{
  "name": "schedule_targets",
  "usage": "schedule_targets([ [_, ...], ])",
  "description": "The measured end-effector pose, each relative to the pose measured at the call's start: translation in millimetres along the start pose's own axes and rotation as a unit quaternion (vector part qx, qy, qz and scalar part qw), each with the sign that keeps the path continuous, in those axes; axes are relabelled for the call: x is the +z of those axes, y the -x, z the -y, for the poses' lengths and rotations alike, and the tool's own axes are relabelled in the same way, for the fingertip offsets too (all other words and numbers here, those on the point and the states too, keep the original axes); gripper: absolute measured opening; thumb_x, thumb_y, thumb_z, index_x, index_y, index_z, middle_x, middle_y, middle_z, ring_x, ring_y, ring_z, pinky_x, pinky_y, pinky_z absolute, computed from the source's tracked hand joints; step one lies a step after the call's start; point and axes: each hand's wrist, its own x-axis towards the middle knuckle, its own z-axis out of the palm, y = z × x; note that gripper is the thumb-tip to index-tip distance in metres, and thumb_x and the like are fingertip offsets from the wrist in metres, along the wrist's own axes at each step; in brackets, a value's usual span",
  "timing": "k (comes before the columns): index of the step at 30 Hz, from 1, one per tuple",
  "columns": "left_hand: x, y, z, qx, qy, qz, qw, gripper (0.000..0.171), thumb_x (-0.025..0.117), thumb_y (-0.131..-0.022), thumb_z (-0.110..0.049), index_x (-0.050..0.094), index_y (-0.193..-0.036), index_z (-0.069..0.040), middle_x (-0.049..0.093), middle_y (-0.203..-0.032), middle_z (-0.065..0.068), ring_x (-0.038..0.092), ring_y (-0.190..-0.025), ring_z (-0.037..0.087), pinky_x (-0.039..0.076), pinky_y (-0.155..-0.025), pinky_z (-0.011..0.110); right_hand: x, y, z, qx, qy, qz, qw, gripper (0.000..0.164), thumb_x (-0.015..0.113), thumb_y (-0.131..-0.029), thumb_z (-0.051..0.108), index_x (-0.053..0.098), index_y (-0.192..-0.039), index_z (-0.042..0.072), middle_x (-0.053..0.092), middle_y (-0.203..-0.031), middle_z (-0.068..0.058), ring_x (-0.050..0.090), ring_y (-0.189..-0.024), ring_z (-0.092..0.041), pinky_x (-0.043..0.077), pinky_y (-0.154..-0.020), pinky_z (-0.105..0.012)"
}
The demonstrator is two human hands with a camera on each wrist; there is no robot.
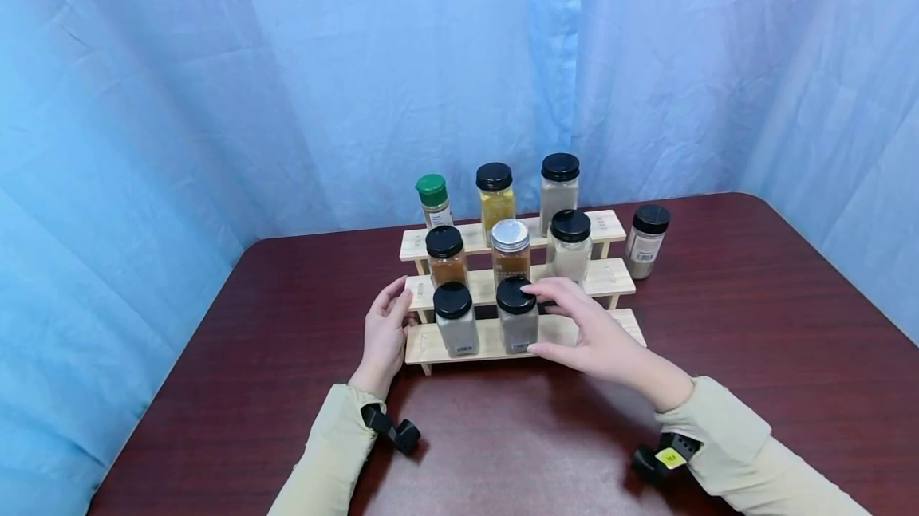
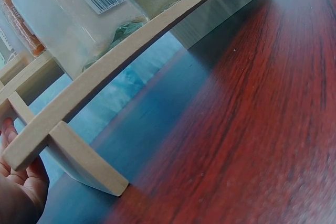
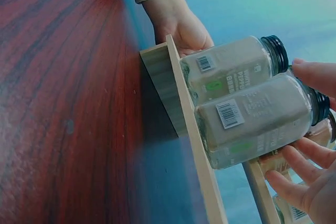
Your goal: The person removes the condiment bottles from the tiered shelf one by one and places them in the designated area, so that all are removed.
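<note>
A three-tier wooden rack [image 1: 388, 360] [image 2: 131, 45] stands on the table and carries several spice jars. At its left end my left hand [image 1: 385, 332] [image 2: 21, 190] grips the wood, thumb by the middle tier, other fingers partly hidden. On the bottom tier stand two black-lidded jars, the left one [image 1: 458, 332] and the right one [image 1: 520, 328] [image 3: 257, 121], both upright. My right hand [image 1: 585, 332] [image 3: 315, 177] is beside the right jar, its fingers spread loosely about it. One fingertip is at the lid; whether the others touch the glass I cannot tell.
The middle tier holds a jar with orange-brown contents [image 1: 447, 269], a silver-lidded jar [image 1: 510, 261] and a pale jar [image 1: 570, 257]. Behind them stand a green-capped bottle [image 1: 434, 201], a yellow jar [image 1: 497, 205] and a grey jar [image 1: 559, 193]. Another black-lidded jar [image 1: 645, 245] stands right of the rack.
</note>
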Motion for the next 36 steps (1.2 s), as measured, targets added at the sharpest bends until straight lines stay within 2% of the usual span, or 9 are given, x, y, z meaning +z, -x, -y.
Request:
schedule_targets([
  [7,-0.3,0.0,1.4,0.004,0.005,-0.003,1.0000,0.042,0.051,-0.097,-0.009,0.044,-0.136,0.004,0.056,-0.077,-0.009,0.048,-0.059,0.004,0.041,-0.056,0.015,6.4,1.3,-1.4,0.018,-0.018,-0.006,1.000,0.063,0.077,-0.077,0.004,0.047,-0.133,0.006,0.047,-0.129,-0.011,0.046,-0.117,-0.009,0.047,-0.094,-0.045],
  [14,-1.6,-0.5,2.2,0.003,-0.003,-0.003,1.0000,0.043,0.051,-0.098,-0.010,0.043,-0.137,0.004,0.058,-0.081,-0.009,0.049,-0.061,0.004,0.041,-0.057,0.015,20.8,2.1,-5.4,0.027,-0.031,-0.044,0.998,0.061,0.075,-0.077,-0.002,0.046,-0.130,0.002,0.048,-0.128,-0.016,0.043,-0.119,-0.001,0.048,-0.092,-0.047],
  [23,-0.9,-1.0,1.7,0.005,-0.003,-0.003,1.0000,0.043,0.051,-0.097,-0.010,0.043,-0.137,0.004,0.057,-0.078,-0.010,0.049,-0.060,0.004,0.041,-0.057,0.015,27.4,-0.7,-3.5,0.035,0.009,-0.074,0.997,0.058,0.073,-0.077,-0.006,0.045,-0.127,0.001,0.049,-0.126,-0.019,0.051,-0.114,-0.028,0.053,-0.084,-0.043],
  [30,-2.3,-0.8,2.8,0.007,-0.002,-0.003,1.0000,0.042,0.050,-0.097,-0.009,0.043,-0.136,0.004,0.057,-0.077,-0.010,0.049,-0.059,0.004,0.040,-0.056,0.015,33.6,-2.3,-9.6,0.003,0.043,-0.098,0.994,0.059,0.075,-0.073,-0.008,0.045,-0.123,0.000,0.050,-0.120,-0.019,0.055,-0.107,-0.032,0.055,-0.079,-0.040],
  [36,-0.6,-1.2,1.8,0.005,-0.001,0.000,1.0000,0.042,0.050,-0.098,-0.010,0.042,-0.137,0.004,0.057,-0.079,-0.010,0.048,-0.060,0.004,0.040,-0.056,0.015,34.2,-2.5,-10.0,-0.013,0.049,-0.113,0.992,0.060,0.076,-0.071,-0.010,0.046,-0.121,0.000,0.051,-0.118,-0.020,0.056,-0.104,-0.033,0.055,-0.077,-0.040],
])
